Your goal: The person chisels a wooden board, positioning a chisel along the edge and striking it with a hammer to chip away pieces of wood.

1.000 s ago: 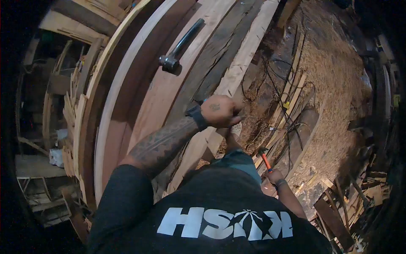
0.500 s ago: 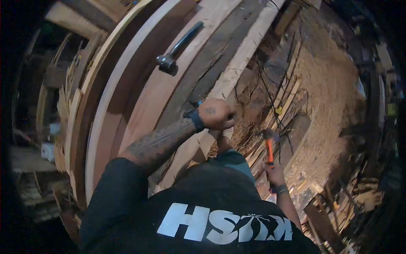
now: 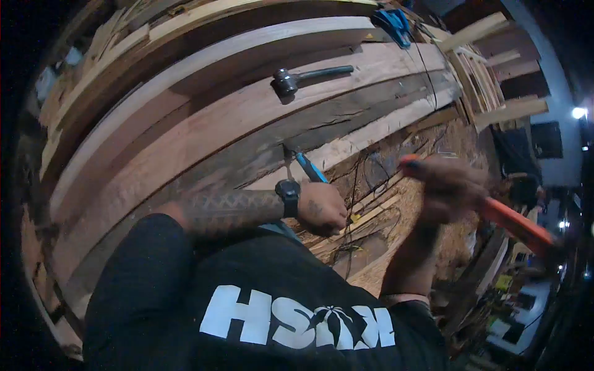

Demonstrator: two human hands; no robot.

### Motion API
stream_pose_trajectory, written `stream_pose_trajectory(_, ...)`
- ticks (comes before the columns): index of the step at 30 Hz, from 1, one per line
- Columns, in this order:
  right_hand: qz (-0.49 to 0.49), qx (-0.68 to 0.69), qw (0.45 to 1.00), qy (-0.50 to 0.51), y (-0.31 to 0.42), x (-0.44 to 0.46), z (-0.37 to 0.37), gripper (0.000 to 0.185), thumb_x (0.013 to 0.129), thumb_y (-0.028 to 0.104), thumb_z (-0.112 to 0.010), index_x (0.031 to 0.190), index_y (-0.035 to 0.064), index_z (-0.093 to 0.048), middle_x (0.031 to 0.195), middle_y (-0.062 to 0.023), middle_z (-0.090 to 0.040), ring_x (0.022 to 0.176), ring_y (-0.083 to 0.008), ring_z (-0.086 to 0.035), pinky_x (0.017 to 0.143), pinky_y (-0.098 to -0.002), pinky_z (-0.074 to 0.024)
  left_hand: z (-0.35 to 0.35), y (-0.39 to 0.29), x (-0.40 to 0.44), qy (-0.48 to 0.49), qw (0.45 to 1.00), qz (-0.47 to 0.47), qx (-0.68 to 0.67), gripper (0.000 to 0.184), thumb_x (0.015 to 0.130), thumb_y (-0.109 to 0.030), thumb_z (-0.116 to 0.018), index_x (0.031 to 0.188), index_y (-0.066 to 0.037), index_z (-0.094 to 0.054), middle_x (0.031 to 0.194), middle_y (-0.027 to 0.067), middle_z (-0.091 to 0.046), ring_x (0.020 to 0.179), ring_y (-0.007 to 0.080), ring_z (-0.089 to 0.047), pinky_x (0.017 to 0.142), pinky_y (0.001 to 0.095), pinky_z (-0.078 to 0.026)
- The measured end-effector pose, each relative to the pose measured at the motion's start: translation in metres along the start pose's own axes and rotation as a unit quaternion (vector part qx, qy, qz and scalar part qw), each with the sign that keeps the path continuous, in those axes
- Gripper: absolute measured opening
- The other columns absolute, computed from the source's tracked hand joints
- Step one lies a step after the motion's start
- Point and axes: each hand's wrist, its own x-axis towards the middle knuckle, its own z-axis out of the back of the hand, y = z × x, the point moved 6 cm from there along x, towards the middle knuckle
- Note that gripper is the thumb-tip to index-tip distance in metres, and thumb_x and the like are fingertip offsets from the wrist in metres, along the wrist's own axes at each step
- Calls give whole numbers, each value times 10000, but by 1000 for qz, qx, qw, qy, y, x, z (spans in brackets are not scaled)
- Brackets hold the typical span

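My left hand has its fingers curled closed above the planks; whatever they hold, if anything, is hidden. Just beyond it is a tool with a blue handle, its metal end against the weathered wood. At the right, blurred by motion, my right hand is wrapped round an orange hammer. The handle's butt sticks out left of the hand, and the dark head is at the far right. Another hammer, all dark metal, lies on a pale plank further up.
Long curved boards run across the upper left. A blue clamp-like tool is at their far end. Thin wood strips, dark cords and wood shavings cover the ground beyond my left hand. Stacked lumber and lights are at the right.
My right hand has risen from low beside my body with the orange hammer, now large in view. The view has turned, and more of the blue-handled tool shows. My left hand stays closed.
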Motion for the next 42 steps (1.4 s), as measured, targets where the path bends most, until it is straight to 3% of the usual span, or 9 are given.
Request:
stream_pose_trajectory(4, -530, -280, 782, 168, -224, -214, -10, 158, 881, 193, -702, 850, 49, -646, 713, -18, -598, 673, -170, -585, 663, -352, -497, 7, -30, -3, -28, 994, -90, 60, 247, 806, -285, -683, 965, -110, -611, 800, 65, -587, 793, 301, -623, 685, 437, -493)
stream_pose_trajectory(10, -501, -262, 825, 29, -184, -87, 6, 96, 836, 119, -693, 825, 56, -622, 694, -31, -592, 575, -138, -570, 514, -319, -451, 42, 24, -33, -142, 961, 142, 190, 189, 723, -241, -742, 862, -136, -670, 900, 113, -608, 841, 334, -619, 752, 475, -501)
stream_pose_trajectory(16, -143, -171, 974, -30, 11, 104, 47, 93, 864, 136, -682, 891, 58, -639, 680, -26, -581, 575, -150, -576, 511, -340, -458, 13, 48, -44, -107, 960, 235, 109, 162, 736, -215, -742, 841, -115, -669, 863, 156, -620, 876, 366, -645, 733, 519, -510)
stream_pose_trajectory(23, 78, 64, 988, 114, 102, 142, -34, 97, 879, 152, -677, 921, 67, -658, 665, -34, -576, 580, -165, -584, 524, -362, -463, 30, -27, -49, -317, 926, 36, 204, 201, 747, -193, -741, 929, -183, -654, 1077, 70, -600, 1040, 316, -567, 899, 496, -422)
stream_pose_trajectory(26, -96, -110, 988, 55, -41, 39, -24, 101, 885, 159, -675, 934, 70, -667, 658, -37, -574, 583, -172, -588, 530, -371, -466, 30, -85, -50, -339, 918, 31, 202, 230, 744, -204, -758, 953, -177, -666, 1097, 87, -607, 1055, 314, -577, 931, 497, -403)
stream_pose_trajectory(30, -571, -314, 750, 116, -261, -215, 73, 109, 894, 168, -672, 951, 75, -678, 650, -41, -572, 586, -181, -593, 537, -383, -469, 10, -126, -79, -370, 912, -8, 174, 257, 729, -251, -762, 965, -187, -685, 1099, 59, -639, 1080, 276, -582, 941, 502, -414)
stream_pose_trajectory(31, -573, -249, 777, 71, -274, -221, 102, 112, 896, 170, -672, 956, 76, -681, 647, -42, -571, 586, -183, -594, 539, -386, -470, 12, -130, -94, -431, 852, -76, 288, 275, 691, -247, -755, 949, -177, -687, 1094, 71, -638, 1090, 285, -575, 931, 486, -430)
stream_pose_trajectory(37, -612, -115, 780, -65, -181, -218, 52, 126, 926, 175, -657, 912, 78, -578, 711, -18, -530, 548, -169, -524, 500, -359, -449, 8, -107, -100, -251, 945, 151, 142, 241, 691, -283, -780, 860, -160, -660, 1024, 66, -610, 1041, 266, -574, 871, 463, -435)
stream_pose_trajectory(42, -624, -302, 719, -52, -170, -293, 72, 172, 928, 195, -679, 841, 101, -565, 675, 1, -558, 521, -149, -542, 483, -339, -463, 19, -88, -99, -197, 937, 255, 136, 242, 752, -265, -790, 904, -135, -654, 1052, 90, -608, 1045, 313, -579, 900, 469, -432)
